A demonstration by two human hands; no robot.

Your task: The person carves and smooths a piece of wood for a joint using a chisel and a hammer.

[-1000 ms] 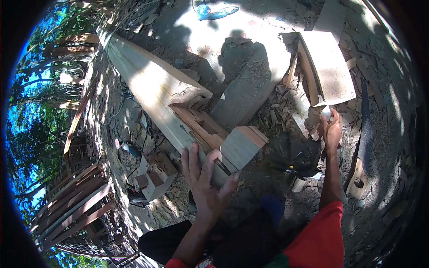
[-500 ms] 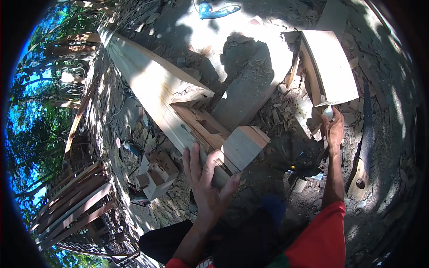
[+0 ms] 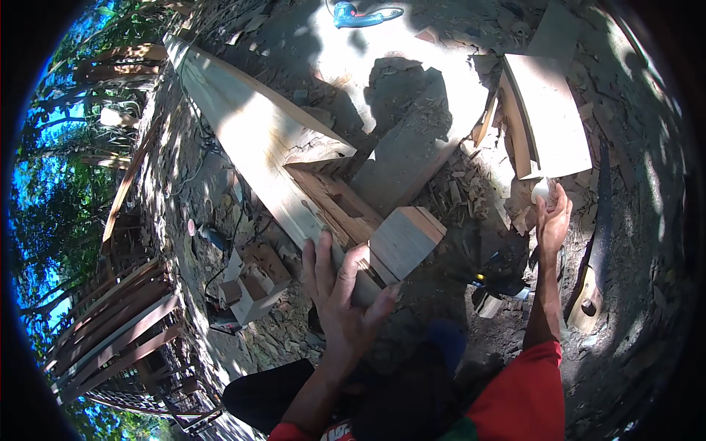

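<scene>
The long wooden beam lay on the ground, running from the upper left of the frame down to the lower centre, where its squared end block sat just past the left hand. That hand's grip was spread, fingers fanned and palm down over the beam's near end; whether it actually pressed on the wood I could not tell. The beam's long axis ran away from this hand toward the upper left, with the notched, reddish cut section just above the fingers. The left hand was far nearer the beam than the other.

The right hand, at centre right, was stretched out well apart from the beam, its grip pinched around a small pale object beside the lower edge of a light plank. Wood chips littered the ground between the two hands. A blue power tool lay at top centre, and a small wooden box-like piece sat left of the left hand.
</scene>
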